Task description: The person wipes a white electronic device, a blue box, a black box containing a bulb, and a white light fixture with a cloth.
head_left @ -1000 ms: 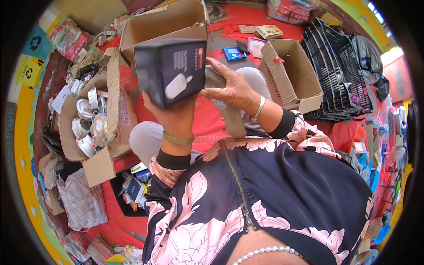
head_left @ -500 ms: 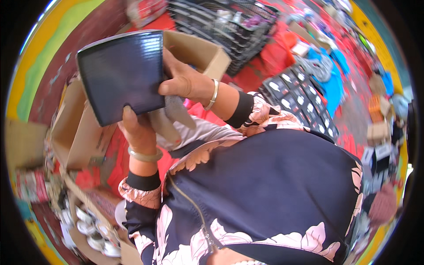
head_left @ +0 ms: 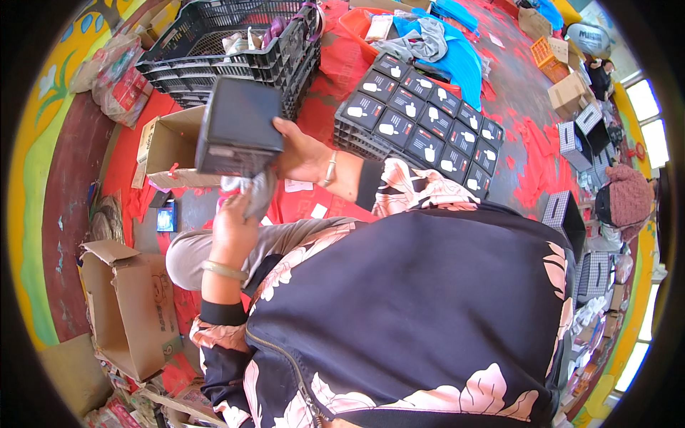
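Red floor covering is seen below, strewn with cardboard boxes [head_left: 135, 314], a black crate [head_left: 235, 43] and a tray of small dark boxes [head_left: 421, 121]. Since a moment ago the view has swung aside, and the dark box [head_left: 239, 128] has been turned. It is clasped by the right hand [head_left: 303, 153], while a grey cloth [head_left: 253, 192] is pinched beneath it by the left hand [head_left: 235, 228].

the right hand [head_left: 300, 153] is raised out front, fingers clamped, wrist bent, a bracelet just behind it. the left hand [head_left: 235, 221] is lifted just below it, fingers pinched closed, forearm upright, bangle on the wrist.
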